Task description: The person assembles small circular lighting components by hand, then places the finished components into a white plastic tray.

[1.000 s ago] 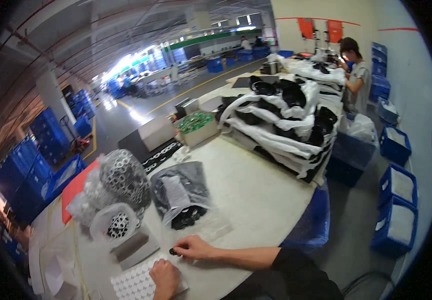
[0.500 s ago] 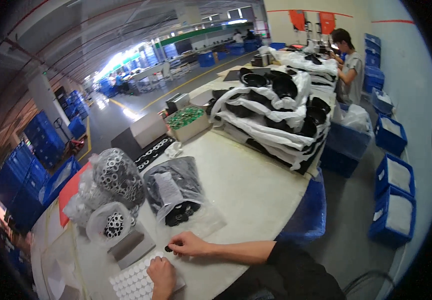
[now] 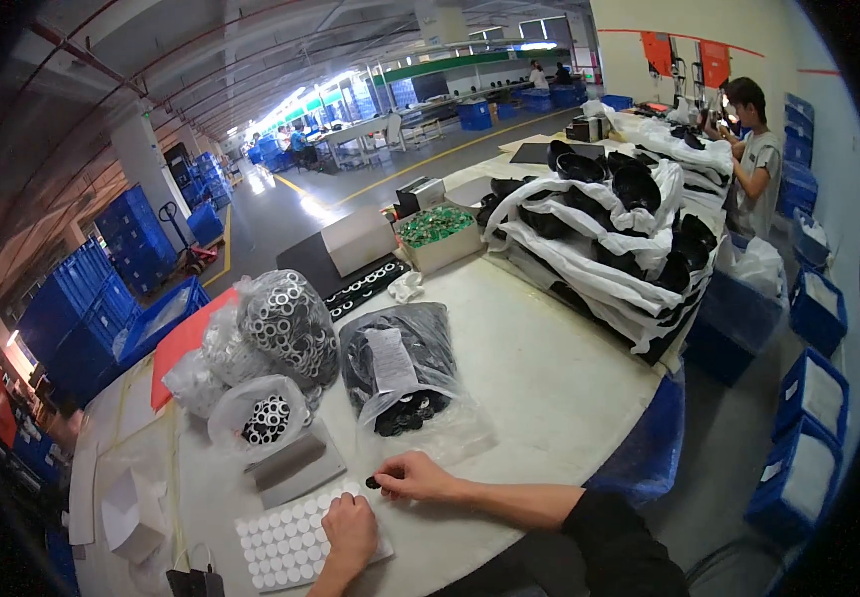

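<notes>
Factory hall, white worktable, right hand pinching small black ring, left hand fisted on dotted sheet.

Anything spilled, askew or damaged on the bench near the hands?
Small black parts have spilled from the open clear bag onto the table, just above the right hand. The left hand rests on the white dot sheet. Nothing looks damaged.

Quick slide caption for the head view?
Right hand pinches a small black ring; left hand rests on a white dot sheet.
</notes>
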{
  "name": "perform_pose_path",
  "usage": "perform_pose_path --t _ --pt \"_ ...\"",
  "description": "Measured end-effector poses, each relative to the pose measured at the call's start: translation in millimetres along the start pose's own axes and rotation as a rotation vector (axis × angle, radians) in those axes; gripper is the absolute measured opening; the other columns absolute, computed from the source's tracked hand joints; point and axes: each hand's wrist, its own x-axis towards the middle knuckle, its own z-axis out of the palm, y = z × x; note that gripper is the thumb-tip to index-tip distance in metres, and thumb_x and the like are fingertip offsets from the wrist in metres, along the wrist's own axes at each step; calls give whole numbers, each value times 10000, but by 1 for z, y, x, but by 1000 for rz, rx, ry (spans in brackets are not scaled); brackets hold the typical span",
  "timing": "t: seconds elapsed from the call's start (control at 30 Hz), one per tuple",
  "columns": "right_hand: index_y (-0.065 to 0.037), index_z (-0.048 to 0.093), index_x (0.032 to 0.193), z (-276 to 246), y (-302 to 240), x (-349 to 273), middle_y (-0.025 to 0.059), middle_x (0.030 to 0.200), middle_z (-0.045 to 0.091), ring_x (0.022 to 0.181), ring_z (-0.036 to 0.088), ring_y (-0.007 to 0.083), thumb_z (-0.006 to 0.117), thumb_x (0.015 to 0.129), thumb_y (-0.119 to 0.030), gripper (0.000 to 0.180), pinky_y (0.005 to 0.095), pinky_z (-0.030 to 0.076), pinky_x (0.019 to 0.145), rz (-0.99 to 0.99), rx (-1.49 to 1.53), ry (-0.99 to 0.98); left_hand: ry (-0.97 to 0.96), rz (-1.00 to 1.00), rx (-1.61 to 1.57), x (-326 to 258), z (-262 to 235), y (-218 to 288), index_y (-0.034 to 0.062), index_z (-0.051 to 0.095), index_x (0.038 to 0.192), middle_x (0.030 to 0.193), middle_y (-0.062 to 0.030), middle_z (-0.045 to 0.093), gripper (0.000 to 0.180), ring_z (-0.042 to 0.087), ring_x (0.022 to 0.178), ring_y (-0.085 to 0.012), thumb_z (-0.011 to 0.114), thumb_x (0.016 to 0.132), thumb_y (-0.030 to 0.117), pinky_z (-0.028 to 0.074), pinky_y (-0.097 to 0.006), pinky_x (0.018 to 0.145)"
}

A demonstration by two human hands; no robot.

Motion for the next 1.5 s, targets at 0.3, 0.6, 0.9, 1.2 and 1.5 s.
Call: perform_pose_path --t 0.3,0.6,0.9,1.2,1.5 --pt "9 651 928 1 -2 -10 36 737 659 628 592 78 578 906 -196 219 235 478 560 101 53 33 122 -104 -280 -6 6 -12 49 642 698 729 -121 603 131 607 694 -314 618 708 177 486 -443 619" --pt "16 673 925 -5 -14 -3 41 711 649 625 571 86 621 864 -191 222 240 469 575 132 37 80 -172 -420 -756 17 -5 -53 34 706 822 729 -129 677 238 666 676 -216 673 699 235 515 -314 649" --pt "58 658 914 6 -12 -6 75 723 661 627 608 102 633 863 -134 200 223 490 578 189 13 13 -141 -470 -960 6 3 -70 -6 695 819 706 -96 680 206 637 640 -139 687 710 169 506 -275 628" --pt "74 627 944 9 -25 -5 127 814 658 725 674 194 624 877 -133 217 286 558 630 329 283 17 -110 -622 -1526 2 -8 -66 -10 685 882 695 -36 639 142 553 580 -87 680 793 101 444 -224 532" --pt "83 622 978 13 -16 -3 141 858 664 769 671 192 592 897 -104 206 284 564 690 242 284 -61 56 -446 -1350 5 7 -28 -23 665 886 757 -35 642 123 599 675 -86 678 819 80 484 -215 592"
